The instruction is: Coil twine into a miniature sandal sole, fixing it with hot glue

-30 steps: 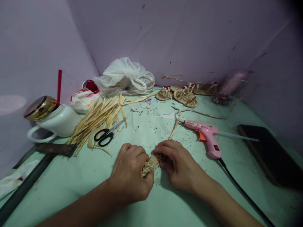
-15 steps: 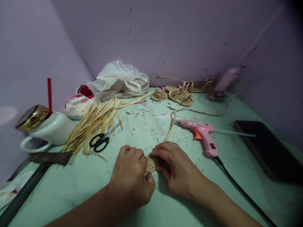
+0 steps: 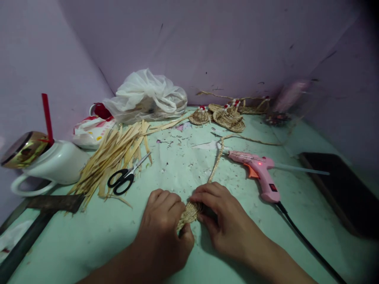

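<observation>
Between my two hands is a small coiled piece of braided straw [image 3: 189, 215], partly hidden by my fingers. My left hand [image 3: 166, 225] is closed on its left side, thumb at the near edge. The fingers and thumb of my right hand [image 3: 220, 211] pinch its right side. From under my right hand a straw braid [image 3: 217, 159] runs away across the table and bends right near the nozzle of a pink glue gun [image 3: 254, 165]. The gun lies on its side with a red light lit and a glue stick [image 3: 302, 169] out of its back.
On the left lie scissors [image 3: 126, 177], loose straw strips [image 3: 118, 150], a hammer [image 3: 53, 205] and a white mug [image 3: 56, 161]. A plastic bag [image 3: 148, 94] and beaded straw pieces [image 3: 227, 118] stand at the back. A dark phone-like slab [image 3: 343, 189] and the gun's cord [image 3: 308, 240] are right.
The view has shifted slightly. A little more of the coiled straw piece shows between my hands, which keep their hold on it. Other things on the table have stayed in place.
</observation>
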A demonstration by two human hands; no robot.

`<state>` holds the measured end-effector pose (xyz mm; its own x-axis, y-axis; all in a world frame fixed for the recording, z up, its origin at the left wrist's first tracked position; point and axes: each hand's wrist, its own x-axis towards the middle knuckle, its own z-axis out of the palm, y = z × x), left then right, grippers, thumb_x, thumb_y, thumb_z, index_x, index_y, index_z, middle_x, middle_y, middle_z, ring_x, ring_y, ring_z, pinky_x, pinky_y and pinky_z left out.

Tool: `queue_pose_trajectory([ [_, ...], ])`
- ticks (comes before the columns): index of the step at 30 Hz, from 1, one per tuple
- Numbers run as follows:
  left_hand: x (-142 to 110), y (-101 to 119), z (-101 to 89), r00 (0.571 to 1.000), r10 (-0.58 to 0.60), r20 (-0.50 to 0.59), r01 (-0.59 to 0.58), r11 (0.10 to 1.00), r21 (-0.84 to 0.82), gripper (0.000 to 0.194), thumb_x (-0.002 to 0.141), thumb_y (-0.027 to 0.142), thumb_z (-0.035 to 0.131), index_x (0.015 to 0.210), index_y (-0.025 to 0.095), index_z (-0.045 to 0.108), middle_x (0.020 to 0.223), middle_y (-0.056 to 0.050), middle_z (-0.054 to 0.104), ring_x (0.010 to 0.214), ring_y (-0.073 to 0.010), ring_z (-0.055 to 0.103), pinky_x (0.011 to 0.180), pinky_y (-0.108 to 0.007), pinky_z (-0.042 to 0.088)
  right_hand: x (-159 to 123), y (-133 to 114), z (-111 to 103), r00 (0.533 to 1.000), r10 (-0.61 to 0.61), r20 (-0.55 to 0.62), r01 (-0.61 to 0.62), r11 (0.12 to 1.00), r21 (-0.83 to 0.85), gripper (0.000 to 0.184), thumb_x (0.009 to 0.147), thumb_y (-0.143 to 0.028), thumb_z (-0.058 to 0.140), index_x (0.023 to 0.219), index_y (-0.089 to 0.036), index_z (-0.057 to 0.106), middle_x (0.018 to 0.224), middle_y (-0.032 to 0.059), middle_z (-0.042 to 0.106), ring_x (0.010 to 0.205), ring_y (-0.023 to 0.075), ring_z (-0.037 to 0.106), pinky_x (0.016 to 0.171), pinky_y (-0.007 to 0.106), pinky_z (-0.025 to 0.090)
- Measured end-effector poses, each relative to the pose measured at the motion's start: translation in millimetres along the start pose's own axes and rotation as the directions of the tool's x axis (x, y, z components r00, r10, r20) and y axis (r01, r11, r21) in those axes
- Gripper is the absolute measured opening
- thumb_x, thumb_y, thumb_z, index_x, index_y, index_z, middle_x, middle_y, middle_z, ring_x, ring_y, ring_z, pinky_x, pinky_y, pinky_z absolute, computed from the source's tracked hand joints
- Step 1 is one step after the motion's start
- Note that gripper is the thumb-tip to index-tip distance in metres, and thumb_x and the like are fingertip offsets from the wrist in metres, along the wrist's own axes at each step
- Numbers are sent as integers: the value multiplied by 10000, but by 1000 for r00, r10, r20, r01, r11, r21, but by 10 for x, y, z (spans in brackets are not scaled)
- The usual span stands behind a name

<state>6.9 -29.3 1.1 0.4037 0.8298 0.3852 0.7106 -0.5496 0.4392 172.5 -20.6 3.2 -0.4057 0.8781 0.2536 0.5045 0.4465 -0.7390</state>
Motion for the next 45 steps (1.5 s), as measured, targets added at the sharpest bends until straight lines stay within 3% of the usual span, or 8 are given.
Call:
queue_pose_trajectory([
  [6, -3, -11, -21, 1000, 2, -4, -2, 1000, -26, 79, 605, 70, 537, 647, 134, 555, 666, -65, 537, 685, -216, 482, 689, -432, 392, -15, 1, -15, 1000, -4, 9, 5, 999, -35, 283, 752, -26, 503, 989, -135, 613, 968, 103, 600, 910, 220, 510, 815, 405, 425],
  [10, 3, -19, -55, 999, 22, 46, -21, 1000, -21, 86, 620, 85, 540, 679, 143, 563, 678, -56, 546, 682, -214, 484, 698, -437, 387, -6, -38, -45, 992, -117, 48, 119, 992, -37, 269, 748, -71, 555, 993, -175, 599, 1105, 89, 569, 1009, 232, 478, 882, 425, 377],
  [14, 14, -32, -104, 993, 12, 120, -11, 1000, -5, 67, 654, 101, 529, 671, 162, 552, 696, -44, 552, 699, -207, 495, 766, -458, 380, 53, -78, -35, 973, -177, 151, 186, 981, -46, 154, 744, -37, 534, 801, -164, 600, 884, 48, 633, 858, 193, 518, 822, 401, 384],
  [18, 6, -44, -147, 979, -40, 198, 41, 999, 0, 117, 625, 95, 536, 707, 170, 572, 734, -39, 562, 738, -207, 510, 858, -480, 357, 82, -87, -2, 970, -200, 139, 210, 976, -56, 155, 747, -39, 525, 811, -137, 626, 839, 69, 643, 819, 194, 520, 776, 384, 416],
  [27, 27, -7, -84, 980, -92, 177, 106, 992, -71, 127, 564, 45, 502, 616, 160, 510, 660, -50, 541, 674, -206, 485, 691, -431, 415, 73, -64, 20, 971, -225, 81, 220, 973, 62, 188, 736, -16, 544, 784, -158, 657, 825, 54, 670, 804, 181, 551, 728, 326, 488],
  [33, 10, -44, 12, 998, -60, 32, 63, 991, -116, 170, 540, -1, 477, 574, 164, 450, 612, -24, 490, 656, -173, 460, 674, -379, 441, 89, -56, 69, 975, -219, 25, 215, 971, 100, 213, 727, -11, 515, 746, -162, 665, 776, 61, 660, 771, 193, 564, 657, 319, 512],
  [37, -6, -43, 42, 999, -50, 22, 52, 990, -129, 169, 546, 8, 479, 597, 168, 460, 612, -13, 470, 652, -164, 449, 725, -400, 464, 78, -42, 106, 974, -224, -33, 226, 968, 107, 203, 731, -20, 511, 745, -153, 663, 770, 61, 662, 750, 187, 558, 632, 320, 503],
  [45, 17, -34, -3, 997, -41, 63, 49, 990, -132, 175, 544, 16, 480, 593, 179, 440, 624, -31, 490, 663, -183, 468, 686, -410, 474, 106, -114, 56, 985, -174, 14, 172, 981, 91, 201, 702, -18, 536, 737, -159, 674, 750, 57, 657, 736, 188, 565, 634, 319, 514],
])
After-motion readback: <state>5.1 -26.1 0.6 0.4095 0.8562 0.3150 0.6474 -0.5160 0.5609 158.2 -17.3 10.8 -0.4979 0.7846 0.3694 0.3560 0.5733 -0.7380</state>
